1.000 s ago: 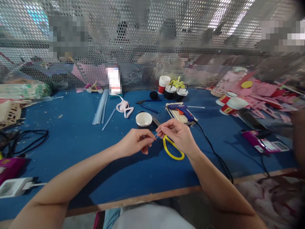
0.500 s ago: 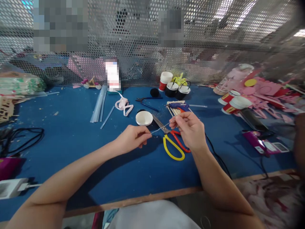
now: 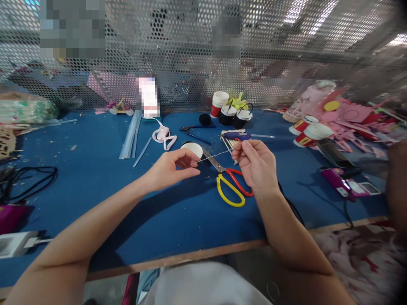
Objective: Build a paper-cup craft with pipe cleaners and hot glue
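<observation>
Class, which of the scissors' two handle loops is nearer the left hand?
The yellow loop, on the side of the left hand; the red loop lies farther right, toward the right hand.

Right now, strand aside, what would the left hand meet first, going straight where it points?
Probably the right hand. The scissors cross that line in view but lie on the table, seemingly below; depth is hard to judge.

Strand point(image 3: 214, 156) mat'l unclear, too thin; cup point(image 3: 193, 149) btm hid. behind L hand point(image 3: 170, 170); phone scrn point(image 3: 149, 97) blurred.
</observation>
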Motion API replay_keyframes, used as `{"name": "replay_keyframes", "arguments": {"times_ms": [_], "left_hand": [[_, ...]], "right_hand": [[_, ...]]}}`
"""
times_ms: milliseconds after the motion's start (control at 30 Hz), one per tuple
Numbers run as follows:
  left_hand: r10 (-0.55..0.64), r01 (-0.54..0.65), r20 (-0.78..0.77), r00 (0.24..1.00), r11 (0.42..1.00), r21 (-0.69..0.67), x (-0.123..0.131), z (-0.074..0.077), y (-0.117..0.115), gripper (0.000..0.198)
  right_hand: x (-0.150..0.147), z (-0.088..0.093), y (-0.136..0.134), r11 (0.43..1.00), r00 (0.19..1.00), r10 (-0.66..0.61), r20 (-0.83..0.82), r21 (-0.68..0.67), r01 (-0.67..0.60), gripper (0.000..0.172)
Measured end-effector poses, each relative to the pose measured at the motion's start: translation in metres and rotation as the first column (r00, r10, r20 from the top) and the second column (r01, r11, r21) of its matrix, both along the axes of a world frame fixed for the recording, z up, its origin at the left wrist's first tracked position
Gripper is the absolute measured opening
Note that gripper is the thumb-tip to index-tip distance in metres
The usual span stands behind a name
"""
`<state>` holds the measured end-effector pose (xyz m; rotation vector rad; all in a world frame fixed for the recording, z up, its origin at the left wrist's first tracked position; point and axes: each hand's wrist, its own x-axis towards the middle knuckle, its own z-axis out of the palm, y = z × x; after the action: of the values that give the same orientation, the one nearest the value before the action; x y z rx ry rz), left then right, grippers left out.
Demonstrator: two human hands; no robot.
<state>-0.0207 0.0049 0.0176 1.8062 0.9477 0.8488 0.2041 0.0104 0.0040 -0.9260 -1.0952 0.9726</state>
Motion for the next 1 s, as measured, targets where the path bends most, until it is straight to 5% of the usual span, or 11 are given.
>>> {"name": "replay_keyframes", "arguments": {"times_ms": [400, 533, 1000], "left_hand": [[0.057, 0.027, -0.218, 0.974, 0.932, 0.362, 0.010, -0.009, -0.012, 0.014], [0.041, 0.025, -0.202, 0.978, 0.949, 0.314, 0.012, -0.013, -0.013, 0.015], [-0.016, 0.025, -0.127, 0.992, 0.998, 0.064, 0.014, -0.020, -0.011, 0.016]], "right_hand": [[-0.031, -0.008, -0.027, 0.989, 0.957, 0.131, 0.260, 0.029, -0.144, 0.011], [-0.035, -0.013, -0.028, 0.966, 0.923, 0.249, 0.293, -0.005, -0.259, 0.012], [-0.038, -0.015, -0.030, 0.967, 0.895, 0.221, 0.387, 0.030, -0.252, 0.014]]}}
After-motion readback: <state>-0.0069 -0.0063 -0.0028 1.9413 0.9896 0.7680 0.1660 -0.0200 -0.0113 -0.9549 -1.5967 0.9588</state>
